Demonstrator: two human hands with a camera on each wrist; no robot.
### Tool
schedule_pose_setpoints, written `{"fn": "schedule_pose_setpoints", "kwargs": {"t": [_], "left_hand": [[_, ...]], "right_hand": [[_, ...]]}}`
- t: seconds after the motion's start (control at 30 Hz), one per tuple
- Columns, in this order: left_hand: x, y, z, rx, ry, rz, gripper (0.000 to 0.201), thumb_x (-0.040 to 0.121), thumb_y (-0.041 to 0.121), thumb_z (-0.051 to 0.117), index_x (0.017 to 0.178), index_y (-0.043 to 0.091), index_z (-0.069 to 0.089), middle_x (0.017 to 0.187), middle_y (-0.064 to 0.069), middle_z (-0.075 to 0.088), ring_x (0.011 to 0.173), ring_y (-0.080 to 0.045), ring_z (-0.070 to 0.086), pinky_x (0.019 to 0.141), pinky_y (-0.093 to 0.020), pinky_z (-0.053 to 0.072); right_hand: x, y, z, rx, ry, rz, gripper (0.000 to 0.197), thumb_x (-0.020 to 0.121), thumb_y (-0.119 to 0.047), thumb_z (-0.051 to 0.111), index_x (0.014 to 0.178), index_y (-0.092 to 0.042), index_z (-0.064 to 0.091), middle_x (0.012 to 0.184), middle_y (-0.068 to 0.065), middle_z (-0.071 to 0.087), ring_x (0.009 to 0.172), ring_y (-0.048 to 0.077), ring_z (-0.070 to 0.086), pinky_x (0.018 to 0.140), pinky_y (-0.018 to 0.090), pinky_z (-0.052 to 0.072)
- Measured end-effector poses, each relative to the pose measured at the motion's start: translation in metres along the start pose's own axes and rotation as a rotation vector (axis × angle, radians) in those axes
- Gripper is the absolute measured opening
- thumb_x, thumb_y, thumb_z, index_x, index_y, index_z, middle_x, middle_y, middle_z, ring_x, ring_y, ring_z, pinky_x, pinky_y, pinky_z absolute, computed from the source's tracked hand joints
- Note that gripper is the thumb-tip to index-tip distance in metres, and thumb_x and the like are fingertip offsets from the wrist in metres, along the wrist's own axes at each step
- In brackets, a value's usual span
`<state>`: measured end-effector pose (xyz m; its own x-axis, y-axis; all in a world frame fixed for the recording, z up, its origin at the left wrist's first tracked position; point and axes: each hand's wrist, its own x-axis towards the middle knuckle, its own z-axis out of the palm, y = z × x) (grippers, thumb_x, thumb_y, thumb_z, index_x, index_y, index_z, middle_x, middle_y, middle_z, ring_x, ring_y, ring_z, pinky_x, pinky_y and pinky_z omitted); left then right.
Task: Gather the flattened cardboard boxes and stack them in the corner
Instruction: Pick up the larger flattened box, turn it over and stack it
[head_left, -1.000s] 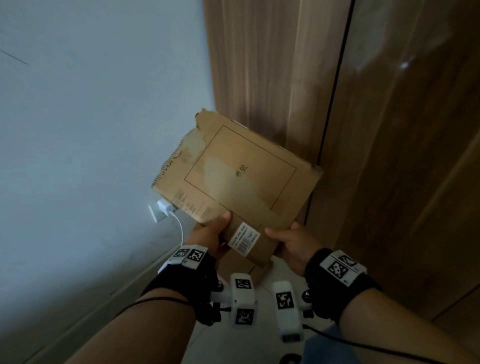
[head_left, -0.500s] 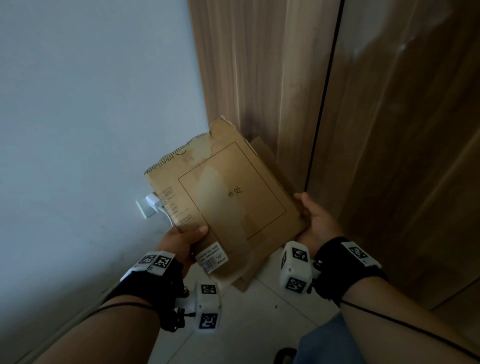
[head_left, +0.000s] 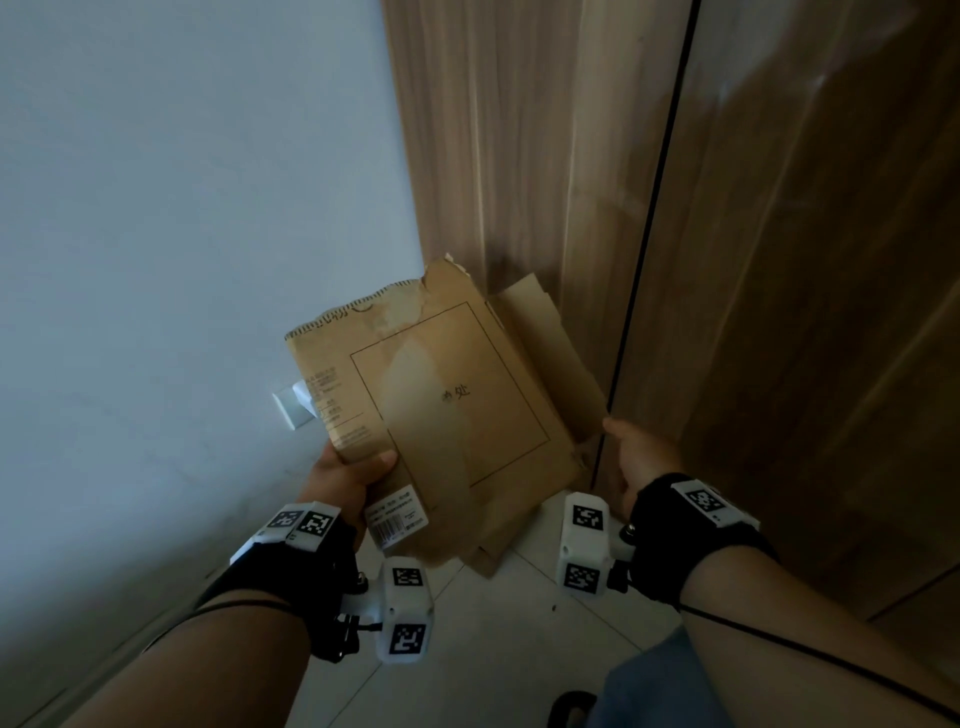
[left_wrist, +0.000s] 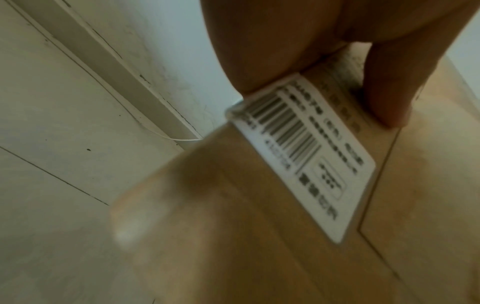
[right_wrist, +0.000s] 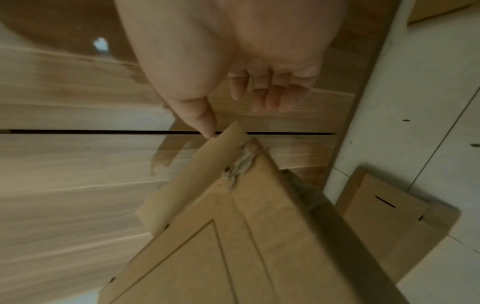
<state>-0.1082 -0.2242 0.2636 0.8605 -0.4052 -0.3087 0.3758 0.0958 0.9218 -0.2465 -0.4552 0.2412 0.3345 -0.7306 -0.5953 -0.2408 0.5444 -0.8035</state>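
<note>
A flattened brown cardboard box (head_left: 441, 405) with a printed frame and a barcode label (head_left: 397, 514) hangs tilted above the floor, near the corner. My left hand (head_left: 348, 478) grips its lower left edge, thumb (left_wrist: 387, 98) on top beside the label (left_wrist: 303, 152). My right hand (head_left: 639, 457) is open at the box's right corner. In the right wrist view its thumb tip (right_wrist: 207, 131) touches the torn corner flap (right_wrist: 233, 148) and the other fingers hang free. A second flattened cardboard piece (head_left: 540, 343) sits in the corner behind the held box, partly hidden.
Glossy wooden cabinet doors (head_left: 779, 260) close off the right and back, a white wall (head_left: 182, 260) the left. A wall socket with a plug (head_left: 291, 408) is just left of the box, and a white cable (left_wrist: 155, 131) runs along the skirting. Pale floor tiles (head_left: 519, 649) lie below.
The box has come down and turned more upright toward the corner. My right hand let go of its bottom edge and moved out to its right corner. The left hand kept its grip.
</note>
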Motion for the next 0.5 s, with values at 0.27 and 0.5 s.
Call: {"fn": "schedule_pose_setpoints", "kwargs": {"t": [0.27,0.5], "left_hand": [[0.003,0.002,-0.003,-0.003,-0.057,-0.019,0.039,0.083,-0.009,0.051,0.114,0.015,0.052,0.099,-0.013,0.066,0.088,-0.032,0.064,0.076,-0.047,0.053],[0.01,0.001,-0.01,0.046,-0.03,-0.001,0.044,0.083,-0.009,0.052,0.122,0.012,0.049,0.096,-0.012,0.066,0.085,-0.03,0.063,0.074,-0.044,0.053]], "right_hand": [[-0.01,-0.004,0.004,0.155,-0.259,0.043,0.07,0.061,-0.05,0.075,0.12,-0.018,0.054,0.116,0.013,0.065,0.107,0.033,0.063,0.098,0.051,0.048],[-0.019,0.0,0.004,0.047,-0.408,-0.118,0.04,0.085,-0.053,0.052,0.109,-0.023,0.064,0.117,0.007,0.066,0.106,0.025,0.061,0.095,0.045,0.048]]}}
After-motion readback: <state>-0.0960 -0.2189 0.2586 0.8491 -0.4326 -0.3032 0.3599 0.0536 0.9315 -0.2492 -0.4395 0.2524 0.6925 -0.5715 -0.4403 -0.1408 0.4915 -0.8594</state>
